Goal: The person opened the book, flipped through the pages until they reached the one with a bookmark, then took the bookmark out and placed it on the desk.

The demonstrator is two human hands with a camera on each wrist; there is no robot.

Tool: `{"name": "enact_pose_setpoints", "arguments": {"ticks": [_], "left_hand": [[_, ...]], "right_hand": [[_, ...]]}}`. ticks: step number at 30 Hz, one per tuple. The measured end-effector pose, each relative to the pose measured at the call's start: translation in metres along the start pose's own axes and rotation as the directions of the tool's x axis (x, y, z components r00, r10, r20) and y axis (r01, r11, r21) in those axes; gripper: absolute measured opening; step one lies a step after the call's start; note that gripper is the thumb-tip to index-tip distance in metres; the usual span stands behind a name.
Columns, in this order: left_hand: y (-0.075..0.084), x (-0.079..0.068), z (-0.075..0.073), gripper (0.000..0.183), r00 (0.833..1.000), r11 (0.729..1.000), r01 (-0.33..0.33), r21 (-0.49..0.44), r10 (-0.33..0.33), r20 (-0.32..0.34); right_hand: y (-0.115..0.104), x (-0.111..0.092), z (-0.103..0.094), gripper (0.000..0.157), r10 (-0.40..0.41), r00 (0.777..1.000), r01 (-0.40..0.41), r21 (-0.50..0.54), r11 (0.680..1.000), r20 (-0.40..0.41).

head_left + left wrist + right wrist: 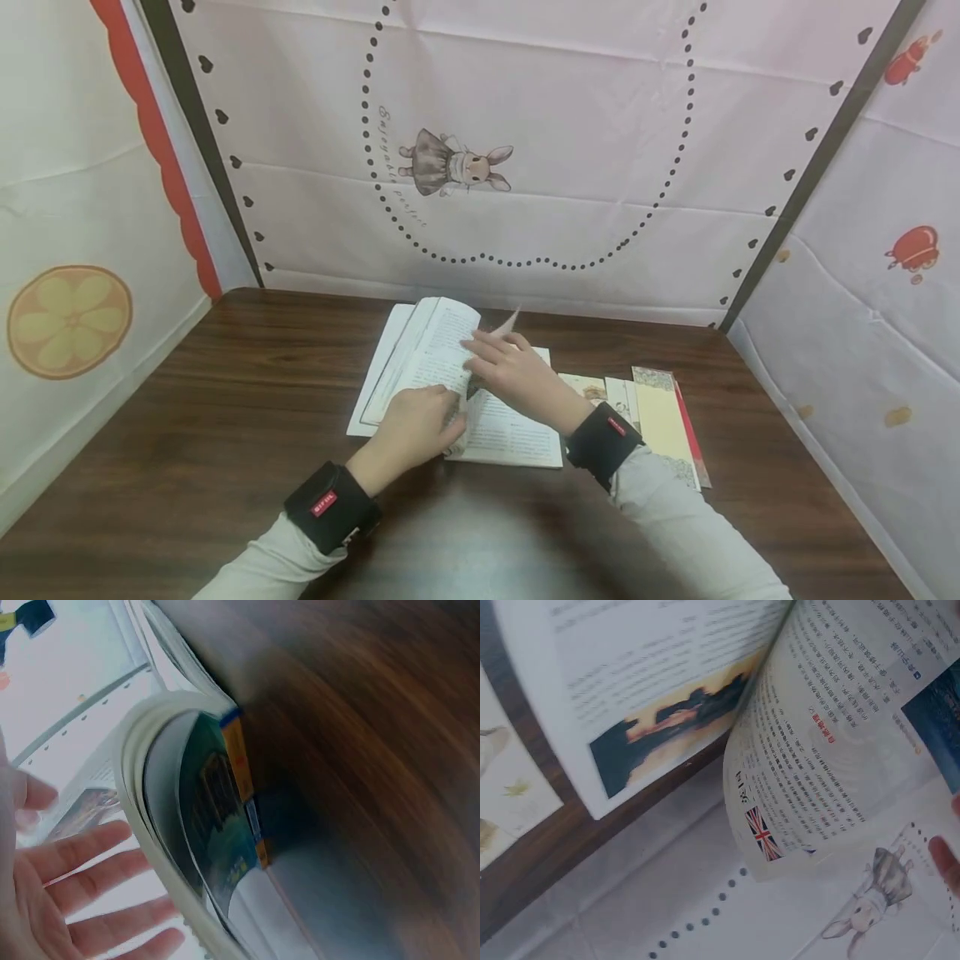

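A thick book (517, 433) lies spread on the table, its left-hand pages (442, 342) bulging upward. My left hand (420, 425) rests on those pages near the lower edge; its fingers (97, 851) look fairly straight against the curved stack in the left wrist view. Over the middle of the book, my right hand (528, 379) has its fingers extended beside a raised leaf. That lifted page (802, 750), with a small flag picture, bends in the right wrist view. Fingertips (946, 866) show at that view's right edge. The right thumb's contact is hidden.
To the book's right lie several thin booklets or cards, including a yellow one (663, 417) and a red one (690, 429) under it. Patterned cloth walls (585, 150) border the dark wooden table (187, 467) at the back and sides.
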State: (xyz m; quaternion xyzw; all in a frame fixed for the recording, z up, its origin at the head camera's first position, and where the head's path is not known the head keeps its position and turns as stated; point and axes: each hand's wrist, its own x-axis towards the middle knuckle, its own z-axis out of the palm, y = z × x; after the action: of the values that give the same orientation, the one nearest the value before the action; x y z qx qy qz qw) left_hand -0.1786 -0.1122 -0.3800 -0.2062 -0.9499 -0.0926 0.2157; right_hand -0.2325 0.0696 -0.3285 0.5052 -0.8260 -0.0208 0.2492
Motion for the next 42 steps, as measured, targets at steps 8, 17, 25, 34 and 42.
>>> {"name": "enact_pose_setpoints", "arguments": {"ticks": [8, 17, 25, 34, 42], "left_hand": [[0.004, 0.002, 0.001, 0.012, 0.973, 0.984, 0.171, -0.041, -0.175, -0.149], [0.010, 0.007, 0.004, 0.056, 0.985, 0.986, 0.153, 0.070, -0.146, -0.093], [0.006, 0.010, 0.003, 0.027, 0.967, 0.976, 0.216, 0.020, -0.211, -0.140], [-0.006, 0.003, -0.005, 0.062, 0.948, 0.957, 0.185, -0.224, -0.233, -0.216], [-0.027, -0.013, -0.001, 0.073, 0.997, 0.998, 0.049, 0.040, -0.047, -0.061]], "right_hand": [[-0.003, -0.028, 0.020, 0.069, 0.421, 0.851, -0.467, 0.085, 0.880, 0.313], [-0.013, -0.022, 0.040, 0.096, 0.632, 0.770, -0.638, 0.114, 0.762, 0.084], [-0.011, -0.020, 0.035, 0.040, 0.412, 0.810, -0.568, 0.384, 0.728, 0.417], [0.004, -0.061, 0.034, 0.088, 0.314, 0.611, -0.590, 0.153, 0.793, 0.727], [0.015, -0.065, 0.035, 0.082, 0.252, 0.602, -0.568, 0.185, 0.802, 0.758]]}}
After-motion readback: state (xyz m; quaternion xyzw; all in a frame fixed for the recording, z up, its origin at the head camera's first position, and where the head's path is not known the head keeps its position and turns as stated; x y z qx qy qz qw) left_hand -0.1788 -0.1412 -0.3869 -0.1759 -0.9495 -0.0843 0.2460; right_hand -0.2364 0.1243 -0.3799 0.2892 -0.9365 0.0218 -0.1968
